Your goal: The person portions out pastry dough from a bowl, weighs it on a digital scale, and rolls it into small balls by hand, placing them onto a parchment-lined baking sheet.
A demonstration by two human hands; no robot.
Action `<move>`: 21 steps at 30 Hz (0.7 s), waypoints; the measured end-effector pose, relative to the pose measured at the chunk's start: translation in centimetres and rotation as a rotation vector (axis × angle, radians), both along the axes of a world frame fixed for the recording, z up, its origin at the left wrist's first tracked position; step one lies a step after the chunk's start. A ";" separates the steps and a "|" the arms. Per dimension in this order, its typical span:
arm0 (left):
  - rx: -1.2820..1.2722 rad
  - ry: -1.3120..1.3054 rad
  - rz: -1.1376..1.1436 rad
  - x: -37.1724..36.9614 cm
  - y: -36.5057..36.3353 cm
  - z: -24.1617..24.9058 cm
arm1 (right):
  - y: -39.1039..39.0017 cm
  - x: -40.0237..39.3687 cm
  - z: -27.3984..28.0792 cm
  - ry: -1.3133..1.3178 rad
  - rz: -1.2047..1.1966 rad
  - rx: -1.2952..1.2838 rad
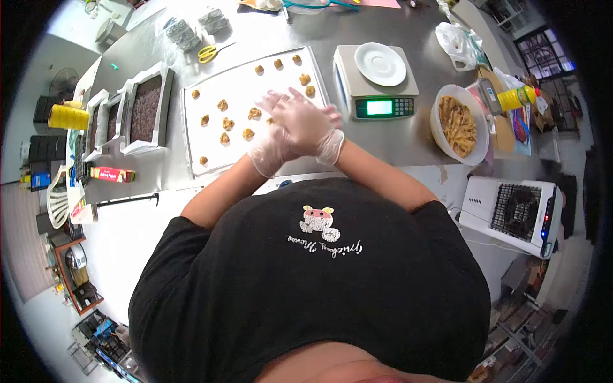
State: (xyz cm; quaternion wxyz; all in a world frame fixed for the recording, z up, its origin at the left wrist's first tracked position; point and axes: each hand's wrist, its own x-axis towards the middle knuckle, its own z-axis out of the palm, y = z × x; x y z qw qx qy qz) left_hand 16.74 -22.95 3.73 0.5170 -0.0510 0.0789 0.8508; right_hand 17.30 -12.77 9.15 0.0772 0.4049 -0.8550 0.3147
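Note:
Both my hands wear clear plastic gloves and press together, palm to palm, above the right part of a paper-lined baking tray point(191, 163). My right hand point(300, 118) lies on top, its fingers stretched toward the upper left and slightly blurred. Underneath, my left hand point(279, 142) is largely covered, with its fingertips poking out at the right. Whatever is between the palms is hidden. Several small brown dough pieces point(254, 113) dot the tray; some are round balls, others rough lumps. One piece sits partly behind my fingers.
Right of the tray stands a digital scale point(385, 107) bearing a white saucer point(380, 64). Beyond it is a white bowl point(483, 137) of brown dough. Lined pans point(165, 105) with dark contents, a baking paper box point(112, 174) and yellow-handled scissors point(207, 54) lie leftward.

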 end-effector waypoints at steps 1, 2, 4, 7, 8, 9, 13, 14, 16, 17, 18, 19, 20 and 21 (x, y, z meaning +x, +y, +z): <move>0.000 0.001 0.013 0.5 -0.1 1.1 | -0.1 -0.6 -0.4 -0.018 -0.125 -0.028; -0.182 0.054 0.085 1.1 0.0 3.5 | 0.0 -1.2 -0.8 -0.036 -0.251 -0.056; -0.366 0.105 0.158 1.0 -1.2 4.5 | 0.2 -1.3 -1.3 -0.031 -0.369 -0.067; 0.343 -0.182 0.208 -1.2 -4.3 -0.8 | -1.5 0.8 -1.4 0.123 -0.216 -0.045; 0.347 -0.186 0.213 -0.7 -4.1 -0.7 | -3.4 1.9 -2.2 0.095 -0.227 -0.164; 0.096 -0.118 0.300 0.0 -3.6 -0.3 | -4.6 1.8 -1.9 0.076 -0.194 -0.197; -0.023 0.199 0.165 0.6 -4.5 1.8 | -3.8 -1.2 -0.4 -0.356 -0.246 -0.194; -0.308 0.237 0.197 1.1 -4.8 4.3 | -3.6 -1.2 -1.6 -0.357 -0.250 -0.194; -0.259 -0.155 0.263 -0.8 -6.6 4.6 | -3.5 -1.4 -4.7 0.071 -0.240 -0.023; 0.118 -0.256 0.220 -1.8 -7.4 1.3 | -4.8 0.1 -3.0 0.004 -0.292 -0.078; 0.496 -0.356 0.176 -2.2 -8.2 -1.9 | -6.2 1.1 -2.4 0.091 -0.292 -0.094; 0.498 -0.363 0.176 -1.6 -7.8 -1.9 | -7.4 -0.1 -7.7 0.209 -0.226 0.138; 0.197 -0.090 0.205 -0.7 -7.0 -1.6 | -8.2 -1.3 -13.0 0.329 -0.159 0.368; -0.104 0.184 0.225 -0.5 -6.7 -1.2 | -8.1 -1.3 -9.3 0.328 -0.164 0.369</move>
